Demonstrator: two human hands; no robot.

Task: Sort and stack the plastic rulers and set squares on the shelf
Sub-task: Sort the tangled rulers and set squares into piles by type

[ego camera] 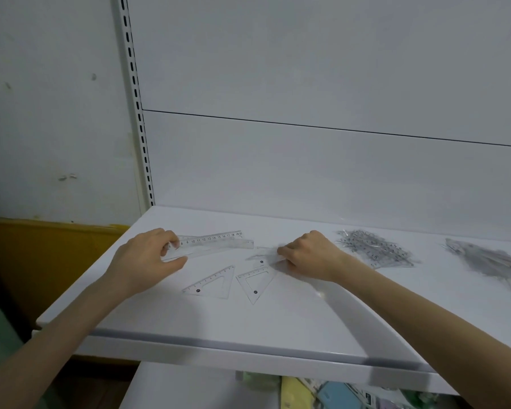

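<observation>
1. Two or so clear plastic straight rulers [216, 242] lie overlapped near the left end of the white metal shelf [248, 326]; my left hand [143, 261] pinches their left end, fingers on top, thumb below.
2. My right hand [307, 255] is curled over a blurred clear plastic piece [263, 255] just right of the rulers; I cannot tell whether my fingers actually hold it.
3. Between my hands, nearer me, two clear plastic set squares lie flat and apart from my fingers: the left triangle [211, 283] and the right triangle [255, 283].
4. Right of my right hand sits a heap of clear rulers [375, 247], and further right a blurred grey heap [487, 261].
</observation>
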